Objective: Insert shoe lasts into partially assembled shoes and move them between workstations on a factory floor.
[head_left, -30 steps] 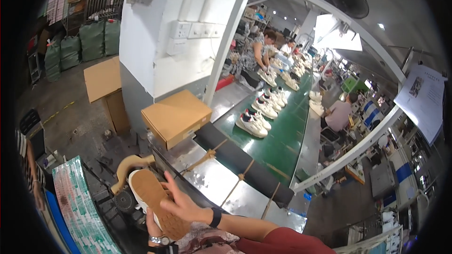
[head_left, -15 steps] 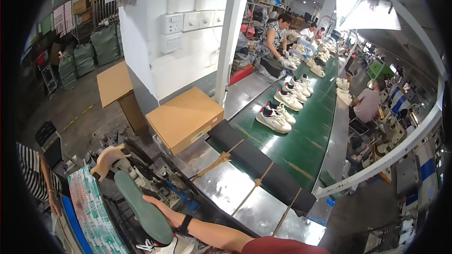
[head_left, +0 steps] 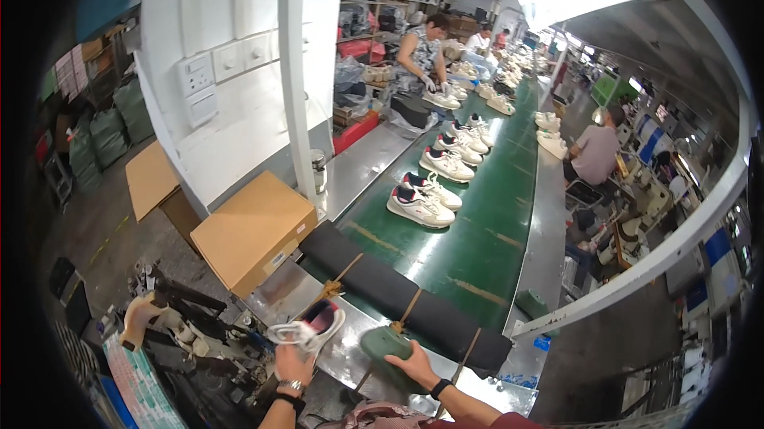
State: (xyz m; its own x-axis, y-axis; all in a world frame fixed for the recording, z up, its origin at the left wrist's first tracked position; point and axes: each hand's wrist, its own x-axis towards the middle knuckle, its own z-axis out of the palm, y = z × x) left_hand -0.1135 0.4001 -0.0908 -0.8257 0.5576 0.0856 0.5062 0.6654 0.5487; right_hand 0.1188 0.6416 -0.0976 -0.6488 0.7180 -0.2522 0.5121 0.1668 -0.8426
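Note:
In the lower middle, my left hand (head_left: 295, 367) is closed on a white sneaker (head_left: 328, 319) with a dark red inside. The sneaker is slightly blurred and sits over the metal end of the bench. To its right, my right hand (head_left: 417, 367) grips a green shoe last (head_left: 383, 348), a smooth sole-shaped form, with the thumb on top and the other fingers hidden beneath. Sneaker and last are apart. Just beyond both hands lies a black padded roll (head_left: 374, 284) tied with cords.
Pairs of white sneakers (head_left: 422, 204) stand along a green conveyor belt (head_left: 477, 270). A cardboard box (head_left: 253, 230) rests at its left, by a white post (head_left: 296, 87). Machinery (head_left: 179, 313) is at lower left. A slanted white frame bar (head_left: 613, 302) crosses the right. Co-workers (head_left: 418, 55) work farther along.
The view has swung right. My right hand has carried the green last from above the machinery to the metal bench end. My left hand now shows clearly, holding the sneaker up, away from the last.

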